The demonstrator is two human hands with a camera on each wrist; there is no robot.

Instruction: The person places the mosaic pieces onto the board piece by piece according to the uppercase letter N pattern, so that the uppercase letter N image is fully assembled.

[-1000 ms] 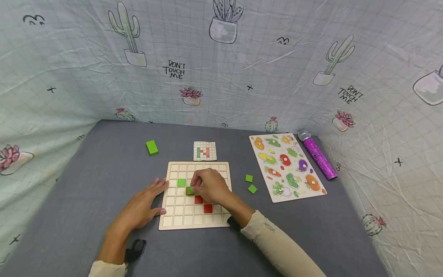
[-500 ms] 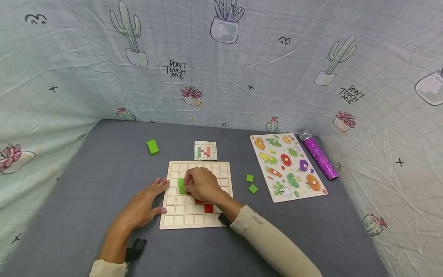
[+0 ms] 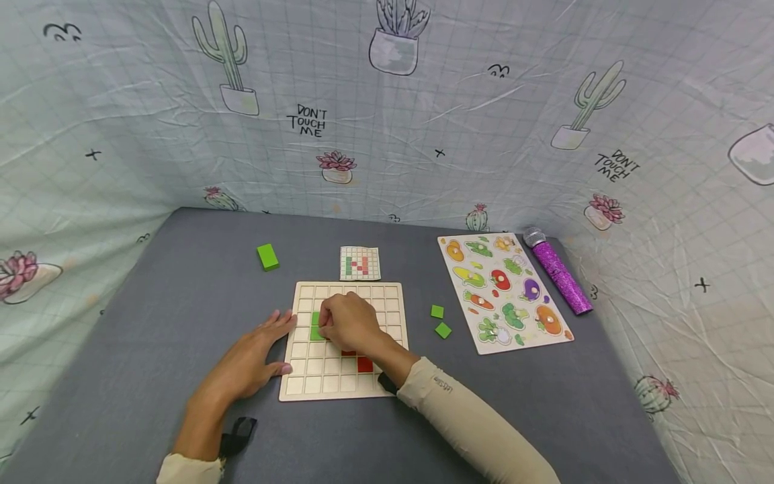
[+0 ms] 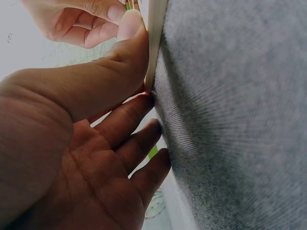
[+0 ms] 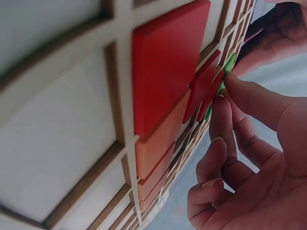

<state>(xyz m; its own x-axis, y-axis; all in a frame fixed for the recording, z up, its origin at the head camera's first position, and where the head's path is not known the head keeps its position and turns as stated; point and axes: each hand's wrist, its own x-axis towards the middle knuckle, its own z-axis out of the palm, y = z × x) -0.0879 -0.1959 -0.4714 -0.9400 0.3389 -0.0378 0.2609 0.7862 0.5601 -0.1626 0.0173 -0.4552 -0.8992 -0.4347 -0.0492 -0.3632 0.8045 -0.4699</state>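
A wooden grid board point(image 3: 329, 385) lies flat on the grey table. My left hand point(image 3: 248, 359) rests along its left side, fingers extended and thumb at the edge. Over the board's middle, my right hand point(image 3: 351, 321) pinches a green square tile point(image 3: 316, 333) at a cell in the second column. Directly above that one sits another green tile point(image 3: 315, 316). A diagonal of red tiles point(image 5: 170, 62) runs from there toward the lower right, and orange tiles point(image 5: 160, 132) line up beside them in the right wrist view. From above, the right hand hides most of these.
Behind the board lies a small pattern card point(image 3: 359, 263). Two loose green tiles point(image 3: 443, 330) are to its right, and a green block point(image 3: 267, 257) is at the back left. Farther right are a vegetable puzzle board point(image 3: 484, 296) and a purple glitter microphone point(image 3: 562, 277).
My right hand has moved left across the board, carrying the green tile to the cell below the other green tile. My left hand has stayed at the board's edge.
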